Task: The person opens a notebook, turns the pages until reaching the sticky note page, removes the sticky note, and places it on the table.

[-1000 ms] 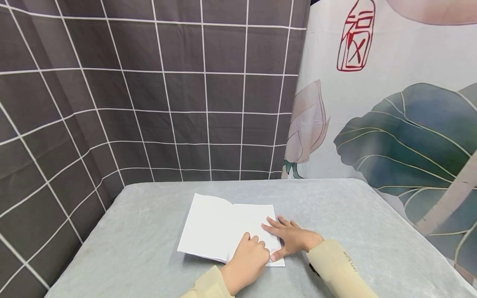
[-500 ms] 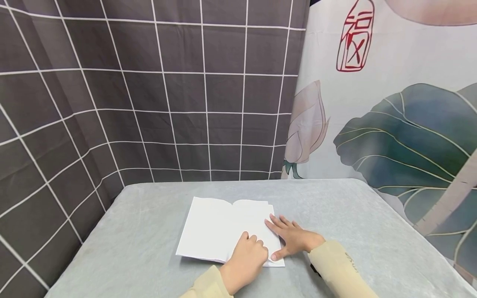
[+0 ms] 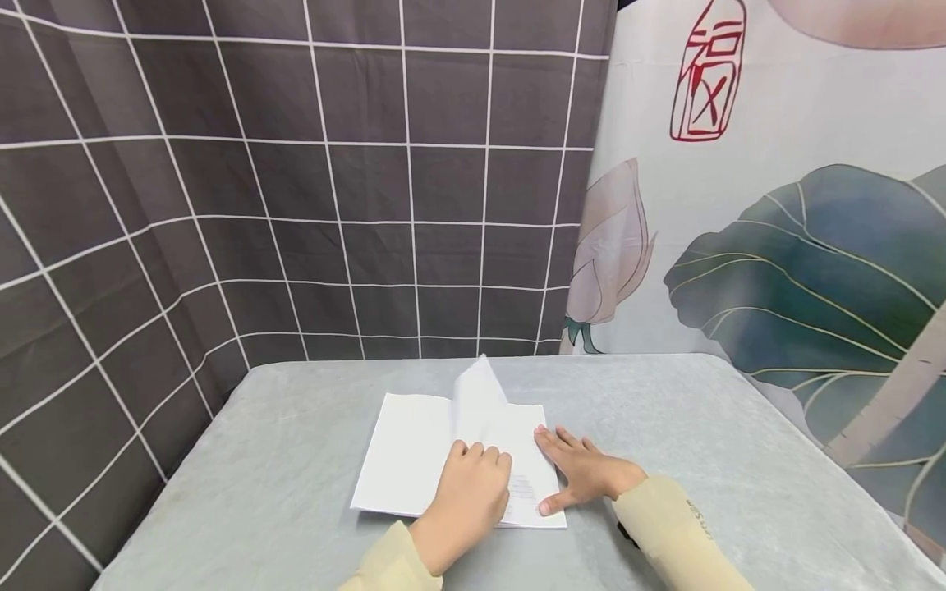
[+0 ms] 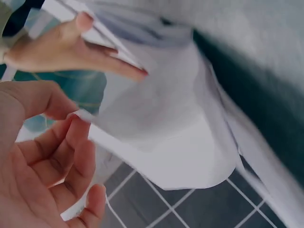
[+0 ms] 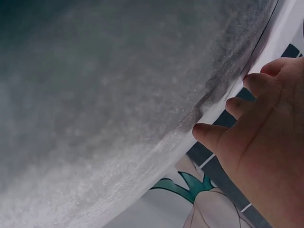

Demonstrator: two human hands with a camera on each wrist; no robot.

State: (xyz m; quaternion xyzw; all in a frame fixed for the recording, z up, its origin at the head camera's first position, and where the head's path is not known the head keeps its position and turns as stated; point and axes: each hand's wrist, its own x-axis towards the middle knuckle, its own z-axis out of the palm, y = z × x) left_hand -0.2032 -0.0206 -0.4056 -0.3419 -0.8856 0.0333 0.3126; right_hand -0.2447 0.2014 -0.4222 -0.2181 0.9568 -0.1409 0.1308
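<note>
open book (image 3: 402, 455) on a grey table (image 3: 296, 427). the left hand (image 3: 461, 501) pinches a raised page (image 3: 479, 394) between thumb and finger; whether one sheet or several is caught cannot be told. the right hand (image 3: 587, 474), its fingers spread, rests on the book's right edge. likely faults: the bowed page may crease or tear if pulled sharply; a slack pinch may let it spring back; light pressure on the right may let the book slide.
</note>
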